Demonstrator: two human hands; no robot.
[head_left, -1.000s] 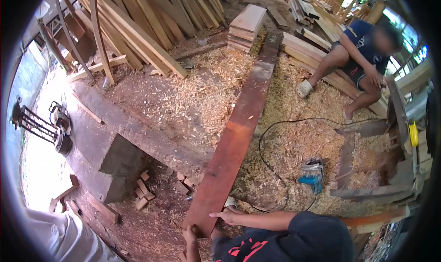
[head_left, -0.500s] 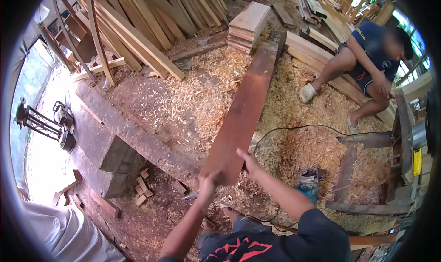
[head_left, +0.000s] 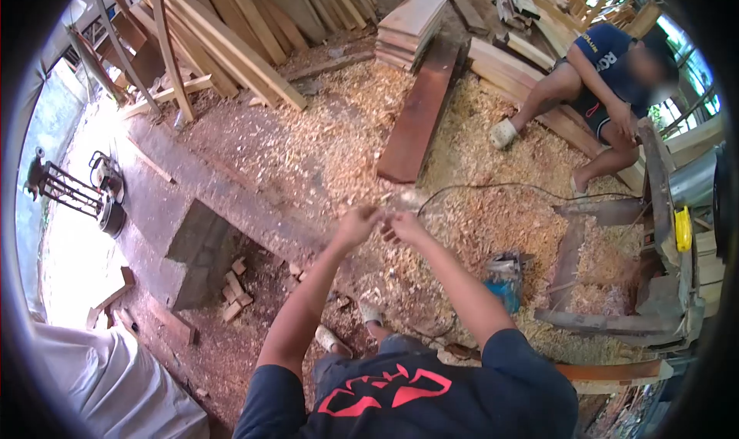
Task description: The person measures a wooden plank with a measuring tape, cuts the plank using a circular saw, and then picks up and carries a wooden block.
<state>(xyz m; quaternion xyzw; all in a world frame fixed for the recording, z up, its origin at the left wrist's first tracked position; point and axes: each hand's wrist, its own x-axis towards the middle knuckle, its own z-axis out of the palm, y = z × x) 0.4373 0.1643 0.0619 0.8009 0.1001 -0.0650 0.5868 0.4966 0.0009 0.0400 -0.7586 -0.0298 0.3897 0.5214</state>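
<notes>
I see both hands released, fingers loosely curled: the left hand (head_left: 358, 226) and the right hand (head_left: 404, 227) hang close together, clear of the reddish-brown board (head_left: 416, 127). On my feed the board lies just beyond them, its near end ahead of the right hand, its length running toward the far edge of the shavings-covered floor (head_left: 339, 150), beside a stack of planks (head_left: 412, 27). Toward the floor's right edge I see a blue power tool (head_left: 504, 291) and a seated co-worker (head_left: 604, 85).
</notes>
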